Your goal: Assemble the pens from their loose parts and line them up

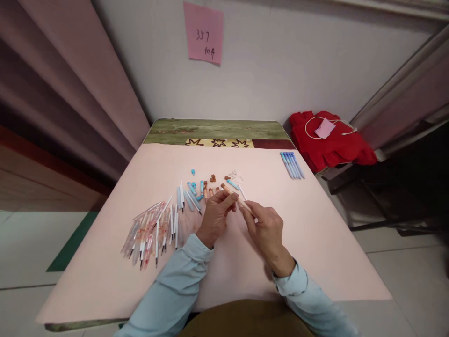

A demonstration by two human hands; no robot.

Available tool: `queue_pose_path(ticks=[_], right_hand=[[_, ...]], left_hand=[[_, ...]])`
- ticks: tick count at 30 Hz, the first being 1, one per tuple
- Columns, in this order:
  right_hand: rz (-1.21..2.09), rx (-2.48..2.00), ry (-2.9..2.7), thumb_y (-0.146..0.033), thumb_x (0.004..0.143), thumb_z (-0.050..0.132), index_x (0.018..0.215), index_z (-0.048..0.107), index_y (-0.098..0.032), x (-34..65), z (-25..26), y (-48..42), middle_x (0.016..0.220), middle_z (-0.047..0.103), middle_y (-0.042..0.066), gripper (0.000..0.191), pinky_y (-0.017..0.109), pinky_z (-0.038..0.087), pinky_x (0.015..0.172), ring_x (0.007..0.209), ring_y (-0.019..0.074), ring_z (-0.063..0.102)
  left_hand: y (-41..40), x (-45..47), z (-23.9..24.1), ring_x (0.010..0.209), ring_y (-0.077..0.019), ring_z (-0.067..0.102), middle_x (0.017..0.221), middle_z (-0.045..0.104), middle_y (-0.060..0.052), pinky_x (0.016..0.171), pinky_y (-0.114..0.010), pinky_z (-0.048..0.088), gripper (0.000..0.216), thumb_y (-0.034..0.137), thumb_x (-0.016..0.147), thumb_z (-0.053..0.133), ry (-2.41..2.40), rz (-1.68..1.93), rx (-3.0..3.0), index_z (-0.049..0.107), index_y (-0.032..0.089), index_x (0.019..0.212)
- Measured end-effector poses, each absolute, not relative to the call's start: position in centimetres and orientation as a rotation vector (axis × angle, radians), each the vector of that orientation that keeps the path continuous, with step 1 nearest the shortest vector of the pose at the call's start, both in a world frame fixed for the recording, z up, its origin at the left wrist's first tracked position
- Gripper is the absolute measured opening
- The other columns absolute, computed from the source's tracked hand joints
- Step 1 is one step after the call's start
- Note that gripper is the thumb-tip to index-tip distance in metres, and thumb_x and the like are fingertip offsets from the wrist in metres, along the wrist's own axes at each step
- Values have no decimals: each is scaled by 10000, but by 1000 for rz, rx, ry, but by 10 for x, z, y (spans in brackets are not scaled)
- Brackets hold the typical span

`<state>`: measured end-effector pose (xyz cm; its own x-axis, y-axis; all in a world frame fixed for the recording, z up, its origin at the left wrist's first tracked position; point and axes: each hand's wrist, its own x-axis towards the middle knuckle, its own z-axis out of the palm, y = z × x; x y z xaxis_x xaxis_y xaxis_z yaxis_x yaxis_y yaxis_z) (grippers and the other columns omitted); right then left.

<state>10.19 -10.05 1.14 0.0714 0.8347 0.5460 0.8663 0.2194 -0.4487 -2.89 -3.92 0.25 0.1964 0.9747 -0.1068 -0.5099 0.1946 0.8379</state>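
Between my two hands is a peach pen barrel (pixel 230 189) with a brown end, tilted from upper left to lower right. My left hand (pixel 216 216) pinches it near the brown end. My right hand (pixel 264 229) has its fingers closed around the lower end, which they partly hide. Just beyond my fingers lie a blue pen part (pixel 233 184), small brown pieces (pixel 213 178) and a little heap of tiny clear pieces (pixel 235 176). Peach and blue barrels (pixel 201 188) lie beyond my left hand, some of them hidden by it.
A pile of clear barrels and white refills (pixel 149 229) covers the table's left side. Several blue pens (pixel 292 165) lie in a row at the back right. A pink cover (pixel 315 262) spreads over the table. Red cloth (pixel 329 147) with a cable sits beyond the right edge.
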Motion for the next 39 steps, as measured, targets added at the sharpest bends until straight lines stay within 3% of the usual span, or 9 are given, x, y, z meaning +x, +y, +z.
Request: queue_pose_path(ticks=[6, 12, 14, 17, 22, 27, 30, 35, 39], right_hand=[[-379, -1533, -1808, -313, 989, 550, 1003, 725, -183, 103, 10, -98, 741, 743, 38, 219, 290, 354, 697, 636, 127, 629], [-341, -1614, -1857, -323, 1006, 499, 911, 717, -175, 96, 13, -101, 633, 670, 25, 280, 306, 314, 650, 568, 135, 563], [-130, -1657, -1811, -343, 1014, 460, 878, 713, -178, 95, 15, -102, 648, 665, 34, 332, 299, 309, 634, 577, 138, 556], [531, -1624, -1589, -456, 1003, 426, 837, 704, -189, 96, 19, -102, 593, 599, 8, 420, 271, 302, 574, 537, 125, 509], [1646, -1146, -875, -570, 884, 577, 766, 633, -172, 105, 27, -95, 468, 351, -86, 419, 245, 215, 476, 417, 69, 236], [2159, -803, -487, -471, 862, 661, 784, 607, -183, 111, 27, -92, 476, 205, -134, 303, 224, 232, 483, 408, 40, 82], [2092, -857, -563, -522, 869, 631, 778, 636, -177, 108, 26, -93, 439, 237, -127, 357, 228, 232, 477, 386, 42, 132], [1590, -1145, -979, -586, 838, 644, 770, 686, -147, 102, 29, -92, 524, 543, -17, 446, 248, 287, 493, 463, 87, 419], [1708, -1058, -879, -547, 836, 664, 807, 690, -135, 103, 30, -92, 509, 499, -41, 414, 236, 271, 499, 454, 69, 374]], left_hand=[[-41, -28, -2, 589, -91, 493, 610, 573, 13, 614, -230, 393, 180, 327, 758, 762, 810, 1191, 848, 720, 153, 738], [-40, -28, -6, 614, -97, 492, 656, 594, -2, 613, -233, 388, 212, 356, 759, 763, 798, 1163, 846, 743, 147, 784], [-40, -28, -5, 633, -98, 506, 685, 606, -8, 636, -234, 403, 206, 346, 762, 763, 758, 1152, 825, 748, 146, 808], [-42, -28, -2, 634, -101, 528, 701, 620, -15, 634, -237, 414, 195, 332, 778, 753, 686, 1131, 791, 747, 148, 843], [-46, -28, 2, 550, -90, 522, 632, 602, 1, 591, -233, 407, 170, 322, 826, 712, 576, 1058, 753, 730, 160, 875], [-50, -28, 4, 589, -96, 553, 663, 625, -14, 622, -226, 434, 177, 325, 808, 733, 528, 1078, 732, 724, 149, 835], [-49, -27, 5, 571, -83, 524, 646, 601, -1, 593, -211, 424, 206, 349, 789, 753, 554, 1092, 698, 716, 148, 814], [-45, -26, 4, 563, -70, 497, 649, 581, 18, 560, -197, 417, 226, 324, 710, 820, 658, 1115, 661, 687, 144, 744], [-43, -27, 5, 528, -62, 467, 621, 565, 24, 555, -200, 422, 256, 384, 748, 785, 643, 1085, 647, 696, 145, 762]])
